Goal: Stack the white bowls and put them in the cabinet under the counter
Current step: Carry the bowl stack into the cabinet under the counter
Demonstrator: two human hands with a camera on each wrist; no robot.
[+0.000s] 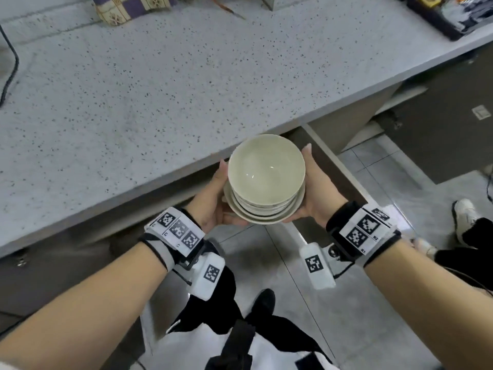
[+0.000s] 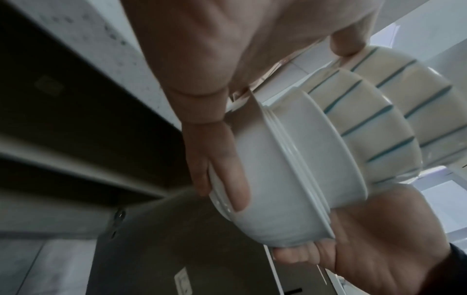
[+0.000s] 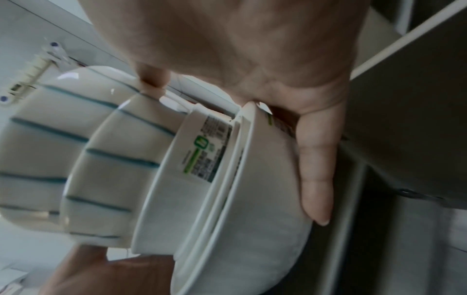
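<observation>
A stack of several white bowls (image 1: 265, 172) hangs in the air just in front of the counter's front edge. The upper bowls carry thin blue stripes (image 2: 374, 123); a lower one bears a label (image 3: 209, 151). My left hand (image 1: 213, 201) grips the stack's left side, fingers (image 2: 227, 169) under the bottom bowl and thumb on an upper one. My right hand (image 1: 316, 193) holds the opposite side the same way, fingers (image 3: 316, 179) along the bottom bowl. Under the stack a brown cabinet door (image 1: 333, 166) stands open; the cabinet's inside is hidden in the head view.
The speckled grey counter (image 1: 160, 89) fills the upper left, with a patterned cloth (image 1: 128, 6), a black cable (image 1: 10, 65) and a dark tray (image 1: 440, 14) at its far edges. Grey floor tiles (image 1: 280, 263) lie below. Another person's white shoe (image 1: 464, 217) stands at the right.
</observation>
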